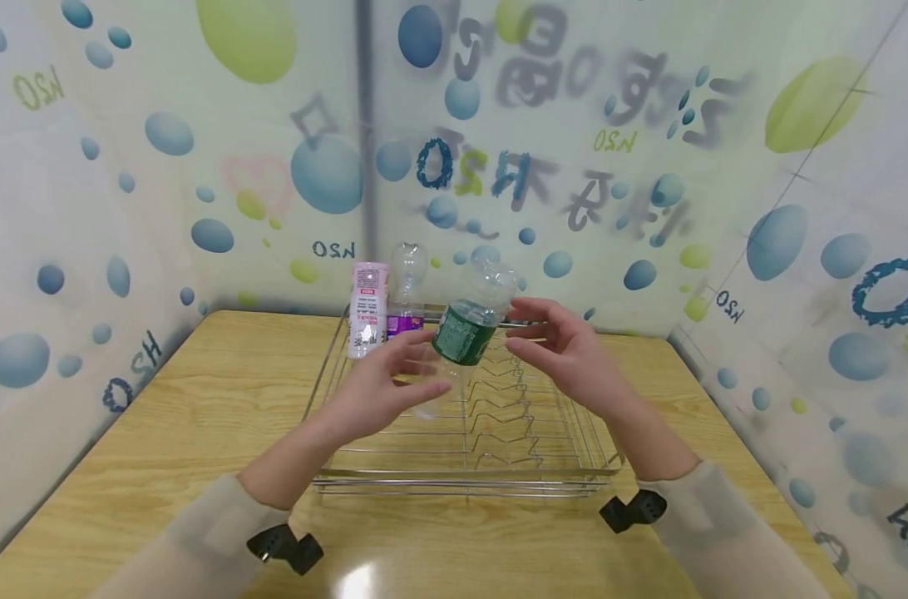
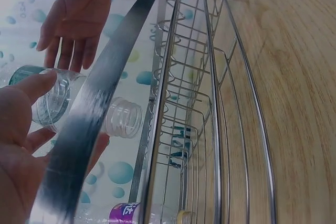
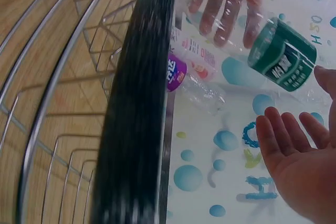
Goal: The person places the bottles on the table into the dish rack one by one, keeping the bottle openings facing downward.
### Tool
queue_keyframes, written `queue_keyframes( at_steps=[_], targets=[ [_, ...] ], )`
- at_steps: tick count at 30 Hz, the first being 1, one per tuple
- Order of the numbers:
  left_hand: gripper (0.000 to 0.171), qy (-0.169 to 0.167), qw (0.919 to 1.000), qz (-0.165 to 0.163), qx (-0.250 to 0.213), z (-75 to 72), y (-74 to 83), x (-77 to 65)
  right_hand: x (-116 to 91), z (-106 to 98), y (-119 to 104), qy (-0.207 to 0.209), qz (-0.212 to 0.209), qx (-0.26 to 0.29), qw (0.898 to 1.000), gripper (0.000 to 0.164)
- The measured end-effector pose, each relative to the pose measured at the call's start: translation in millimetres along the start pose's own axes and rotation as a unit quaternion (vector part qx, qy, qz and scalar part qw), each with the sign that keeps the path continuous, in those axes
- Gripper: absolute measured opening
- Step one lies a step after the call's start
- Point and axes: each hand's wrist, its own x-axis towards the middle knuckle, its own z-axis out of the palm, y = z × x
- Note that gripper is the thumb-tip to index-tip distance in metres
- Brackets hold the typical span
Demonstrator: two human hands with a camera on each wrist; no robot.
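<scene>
A clear plastic bottle with a green label (image 1: 465,333) is tilted above a wire dish rack (image 1: 465,474), its neck pointing down. My left hand (image 1: 382,383) holds it low, the thumb on the near side and the fingers behind. The bottle's clear neck (image 2: 125,119) shows beyond a metal rail. My right hand (image 1: 566,353) is beside the upper end with its fingers spread; its thumb is close to the label (image 3: 283,56), and I cannot tell whether it touches. Behind the left hand stand a pink-and-white cylinder (image 1: 367,308) and another clear bottle with a purple label (image 1: 405,323).
The rack sits on a wooden table (image 1: 222,399), with bent wire dividers (image 1: 502,416) along its right part. Sheets (image 1: 499,166) printed with blue and green dots hang behind and at both sides. Black wrist cameras (image 1: 285,547) are on both sleeves.
</scene>
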Motion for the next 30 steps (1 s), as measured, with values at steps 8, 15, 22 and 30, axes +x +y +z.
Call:
queue_keyframes(
  at_steps=[8, 15, 22, 30],
  targets=[
    [0.079, -0.008, 0.9986, -0.017, -0.049, 5.7, 0.0, 1.9, 8, 19, -7, -0.022, 0.019, 0.003, 1.000, 0.059],
    [0.076, -0.025, 0.9974, -0.023, -0.064, 8.9, 2.8, 2.3, 12, 29, -11, -0.018, 0.012, 0.029, 0.999, 0.070],
    [0.074, -0.030, 0.9963, -0.027, -0.077, 7.4, 4.5, 2.5, 12, 33, -12, -0.026, 0.018, 0.031, 0.999, 0.075],
    [0.070, -0.034, 0.9968, -0.017, -0.070, 6.4, 3.7, 1.2, 12, 37, -9, -0.034, 0.025, 0.023, 0.999, 0.074]
  ],
)
